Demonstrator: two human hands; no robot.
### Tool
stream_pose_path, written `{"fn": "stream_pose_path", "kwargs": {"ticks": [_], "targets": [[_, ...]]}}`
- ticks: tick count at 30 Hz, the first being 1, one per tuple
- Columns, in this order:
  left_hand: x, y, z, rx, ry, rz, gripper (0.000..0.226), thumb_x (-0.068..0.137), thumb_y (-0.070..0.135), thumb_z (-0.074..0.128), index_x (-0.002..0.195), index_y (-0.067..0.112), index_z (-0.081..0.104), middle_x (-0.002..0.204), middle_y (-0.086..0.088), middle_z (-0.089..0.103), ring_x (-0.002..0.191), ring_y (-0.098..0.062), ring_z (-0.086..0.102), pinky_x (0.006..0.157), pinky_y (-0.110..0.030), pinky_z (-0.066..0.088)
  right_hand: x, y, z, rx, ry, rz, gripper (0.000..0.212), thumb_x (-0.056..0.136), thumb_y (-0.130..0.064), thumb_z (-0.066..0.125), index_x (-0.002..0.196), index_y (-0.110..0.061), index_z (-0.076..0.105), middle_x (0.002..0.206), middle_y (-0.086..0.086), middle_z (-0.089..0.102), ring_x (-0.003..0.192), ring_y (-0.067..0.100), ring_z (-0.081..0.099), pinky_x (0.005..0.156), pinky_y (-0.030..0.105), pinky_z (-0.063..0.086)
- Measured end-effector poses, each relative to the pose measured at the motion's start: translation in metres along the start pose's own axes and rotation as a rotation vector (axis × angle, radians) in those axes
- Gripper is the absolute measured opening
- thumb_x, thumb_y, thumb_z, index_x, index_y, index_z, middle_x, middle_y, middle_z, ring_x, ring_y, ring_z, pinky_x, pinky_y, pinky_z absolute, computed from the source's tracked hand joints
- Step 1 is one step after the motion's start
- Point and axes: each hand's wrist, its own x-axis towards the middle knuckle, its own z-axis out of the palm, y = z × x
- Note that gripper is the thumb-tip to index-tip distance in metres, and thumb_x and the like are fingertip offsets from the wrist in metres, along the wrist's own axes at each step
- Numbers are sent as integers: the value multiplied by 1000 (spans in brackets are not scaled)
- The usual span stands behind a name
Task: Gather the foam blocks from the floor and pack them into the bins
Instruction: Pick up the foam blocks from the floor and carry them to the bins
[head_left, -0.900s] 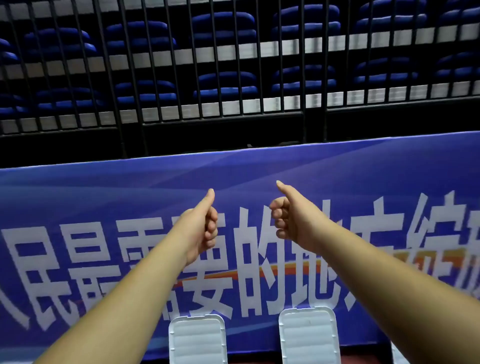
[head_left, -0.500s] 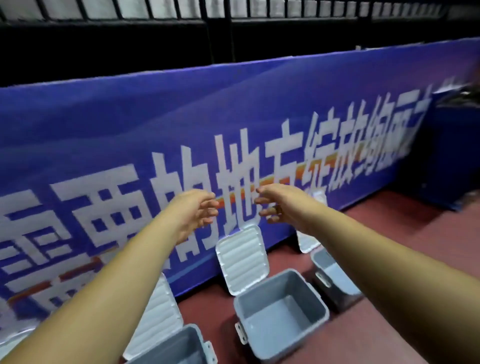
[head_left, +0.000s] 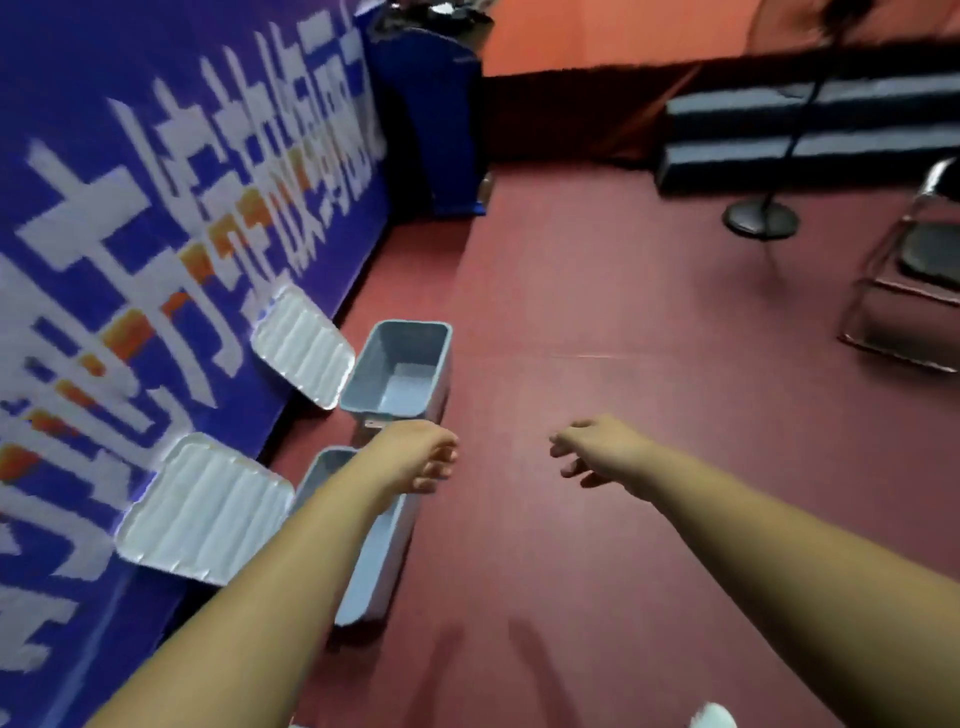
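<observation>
Fingers (head_left: 439, 467) loose, two bins (head_left: 385, 358) (head_left: 379, 561), two lids (head_left: 304, 345) (head_left: 205, 512)

Dark red floor (head_left: 597, 291), two grey bins by the banner.

From my feed, the far bin (head_left: 375, 364) stands open on the floor just beside the foot of the blue banner (head_left: 156, 156). The near bin (head_left: 382, 551) sits in line with it, a small gap between them, partly hidden from me. Each has a white ribbed lid propped against the banner beside it: the far lid (head_left: 304, 345) and the near lid (head_left: 205, 512). Farther along the banner a blue stand (head_left: 431, 130) rests on the floor. Well apart to the right I see a round black pole base (head_left: 760, 219), a metal-framed chair (head_left: 914, 291) and long dark steps (head_left: 810, 140) at the back.
</observation>
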Motion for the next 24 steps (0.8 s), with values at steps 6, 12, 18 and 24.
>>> {"fn": "stream_pose_path", "kwargs": {"ticks": [6,12,18,24], "targets": [[45,54,236,320,-241,25,7,99,16,58,95,17,64,84,-4,63,57,-15,56,54,-23,40,-55,188,-165,236,285,238,22,98,-26,53,107,-10,66,111,3,73,81,21,70,69,32,49],[57,83,495,575,-453,149,14,99,16,57,101,14,71,78,1,69,63,-17,62,60,-26,46,-147,379,-301,503,513,430,24,98,-26,53,109,-8,65,110,7,71,83,25,69,70,32,47],[31,82,713,780,-677,196,14,100,19,58,101,15,72,83,-1,71,73,-20,67,67,-30,50,-240,527,-393,644,716,608,23,98,-26,52,107,-9,65,108,8,72,75,24,66,67,32,49],[2,81,852,933,-863,238,18,99,21,61,106,9,72,88,-4,72,76,-20,68,72,-33,52,-302,602,-439,802,831,731,15,93,-27,55,97,-16,64,90,1,68,67,20,62,54,26,42]]}}
